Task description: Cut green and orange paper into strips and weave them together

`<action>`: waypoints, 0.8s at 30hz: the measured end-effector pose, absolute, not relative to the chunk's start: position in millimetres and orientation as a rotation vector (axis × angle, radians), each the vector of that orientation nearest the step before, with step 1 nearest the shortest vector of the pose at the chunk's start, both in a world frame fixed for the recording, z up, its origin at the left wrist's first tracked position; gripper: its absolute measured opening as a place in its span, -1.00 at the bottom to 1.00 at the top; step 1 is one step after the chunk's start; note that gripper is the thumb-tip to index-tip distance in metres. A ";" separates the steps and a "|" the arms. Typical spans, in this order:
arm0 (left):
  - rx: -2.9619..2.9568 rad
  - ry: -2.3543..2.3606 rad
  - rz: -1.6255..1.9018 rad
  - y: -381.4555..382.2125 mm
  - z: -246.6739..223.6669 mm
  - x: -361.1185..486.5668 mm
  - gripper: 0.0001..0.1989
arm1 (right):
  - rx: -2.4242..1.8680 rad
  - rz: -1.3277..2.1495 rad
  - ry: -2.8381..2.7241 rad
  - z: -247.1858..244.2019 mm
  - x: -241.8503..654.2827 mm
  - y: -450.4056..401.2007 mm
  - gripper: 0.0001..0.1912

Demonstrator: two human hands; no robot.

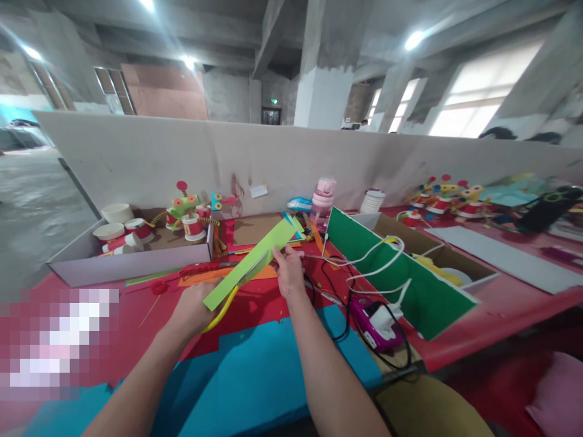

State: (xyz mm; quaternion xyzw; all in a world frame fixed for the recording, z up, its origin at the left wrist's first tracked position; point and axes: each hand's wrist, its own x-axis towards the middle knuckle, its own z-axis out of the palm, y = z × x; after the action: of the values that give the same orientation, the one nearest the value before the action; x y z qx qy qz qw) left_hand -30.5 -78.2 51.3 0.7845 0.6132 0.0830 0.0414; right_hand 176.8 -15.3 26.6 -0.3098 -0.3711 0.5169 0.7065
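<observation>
My left hand is closed round the yellow-handled scissors. Their blades point up and to the right, along the lower edge of a long light-green paper strip. The near end of the strip lies in front of my left fingers and hides part of them. With thumb and fingers closed, my right hand grips the strip on its right side, close to the blade tips. Blue, green and white paper pieces show at the strip's far end. Below both hands lies a large blue sheet on the red table cover.
A white box with paper cups stands at the left, beside a decorated cup figure. To the right are a green-sided box with white cables, a purple power strip and a pink bottle. Red-handled scissors lie left.
</observation>
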 end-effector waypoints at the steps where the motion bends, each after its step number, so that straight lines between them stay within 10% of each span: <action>1: 2.398 1.887 0.236 -78.3 50.9 -30.0 -0.68 | -0.692 1.141 -0.819 26.3 177.0 -14.5 -0.68; 24: 2.405 1.909 0.129 -75.6 44.6 -27.2 -0.60 | -0.717 1.158 -1.036 18.9 168.0 -17.9 -0.70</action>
State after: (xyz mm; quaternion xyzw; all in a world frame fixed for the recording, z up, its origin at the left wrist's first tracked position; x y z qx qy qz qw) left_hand -27.2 -75.6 44.6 0.7820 0.6209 0.0421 0.0342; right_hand 168.0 -17.9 18.9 -0.3164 -0.4572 0.5107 0.6557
